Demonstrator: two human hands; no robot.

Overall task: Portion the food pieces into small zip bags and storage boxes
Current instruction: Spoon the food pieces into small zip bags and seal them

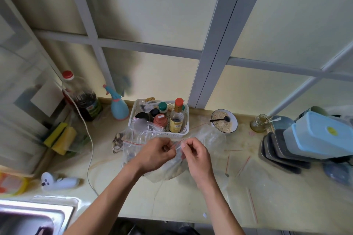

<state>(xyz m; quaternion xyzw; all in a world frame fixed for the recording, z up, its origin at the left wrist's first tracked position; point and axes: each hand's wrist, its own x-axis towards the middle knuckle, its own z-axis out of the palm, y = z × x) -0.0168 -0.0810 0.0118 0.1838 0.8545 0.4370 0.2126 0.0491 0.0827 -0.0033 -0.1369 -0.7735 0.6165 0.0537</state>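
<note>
Above the middle of the counter, my left hand [156,153] and my right hand [196,155] both pinch the red-striped top edge of a small clear zip bag [176,160]. The bag hangs between them with pale food pieces [178,170] in its lower part. More clear zip bags [133,145] lie heaped just behind my left hand. Beside them sits a small pile of food pieces [117,142]. Empty zip bags [246,168] lie flat on the counter to the right. A light blue storage box [322,135] rests on stacked grey trays [277,154] at the far right.
A white basket [183,131] of condiment bottles stands behind the bags. A bowl [224,121] of flakes with a black spoon and a glass jar [260,123] stand at the back right. A dark bottle [84,99], blue sprayer [118,106], sponges [61,138] and sink [36,217] are left.
</note>
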